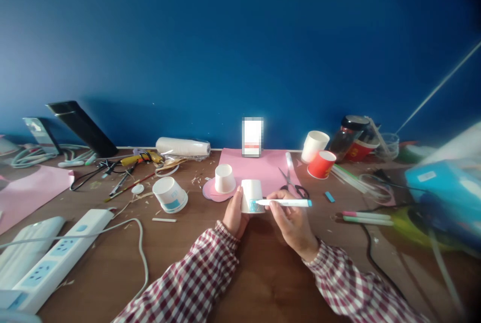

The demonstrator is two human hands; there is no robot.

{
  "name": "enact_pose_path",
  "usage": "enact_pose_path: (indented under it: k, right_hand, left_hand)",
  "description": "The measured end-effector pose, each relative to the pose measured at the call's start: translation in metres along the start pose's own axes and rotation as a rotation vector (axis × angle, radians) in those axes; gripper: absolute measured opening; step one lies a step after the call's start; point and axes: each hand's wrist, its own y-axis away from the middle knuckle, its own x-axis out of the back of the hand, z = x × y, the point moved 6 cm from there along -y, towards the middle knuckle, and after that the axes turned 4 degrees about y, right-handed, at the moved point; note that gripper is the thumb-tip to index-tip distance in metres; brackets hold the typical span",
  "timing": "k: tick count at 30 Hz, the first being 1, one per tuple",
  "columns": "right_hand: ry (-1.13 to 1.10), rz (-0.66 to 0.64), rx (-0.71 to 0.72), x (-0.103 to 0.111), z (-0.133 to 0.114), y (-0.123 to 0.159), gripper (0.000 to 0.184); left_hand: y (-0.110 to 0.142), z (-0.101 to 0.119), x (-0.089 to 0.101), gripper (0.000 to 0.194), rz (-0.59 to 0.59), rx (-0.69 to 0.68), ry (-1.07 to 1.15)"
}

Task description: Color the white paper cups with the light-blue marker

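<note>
My left hand (pixel 235 213) is wrapped around the left side of a white paper cup (pixel 251 189). In my right hand (pixel 287 220) is a white marker (pixel 289 203) with a light blue end, held level with its tip against the cup. A light blue coloured patch (pixel 256 206) shows on the cup's lower right. Just behind, another white cup (pixel 224 179) stands upside down on a round pink paper piece (pixel 210 192). To the left sits a larger white paper cup (pixel 169 195) with a blue patch. Scissors (pixel 293 185) lie open behind my right hand.
Pink paper (pixel 270 163) lies at the back, under a blurred-out upright object (pixel 252 136). A red cup (pixel 322 165) and a cream cup (pixel 314 145) stand right. A power strip (pixel 63 248) and cables lie left. Markers (pixel 368 218) and a blue packet (pixel 443 188) lie right.
</note>
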Motion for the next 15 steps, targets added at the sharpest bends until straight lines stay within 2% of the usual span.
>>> enact_pose_path:
  k: [4,15]
  right_hand:
    - [0.016,-0.049,-0.007,-0.0027,0.0009,0.0013,0.015]
    - [0.052,-0.038,0.01,-0.0009,-0.0011,0.0027,0.016]
  left_hand:
    - [0.0006,0.0011,-0.0001,0.04,0.025,-0.011,0.015]
    - [-0.0003,0.0007,0.0005,0.041,0.02,-0.031,0.02]
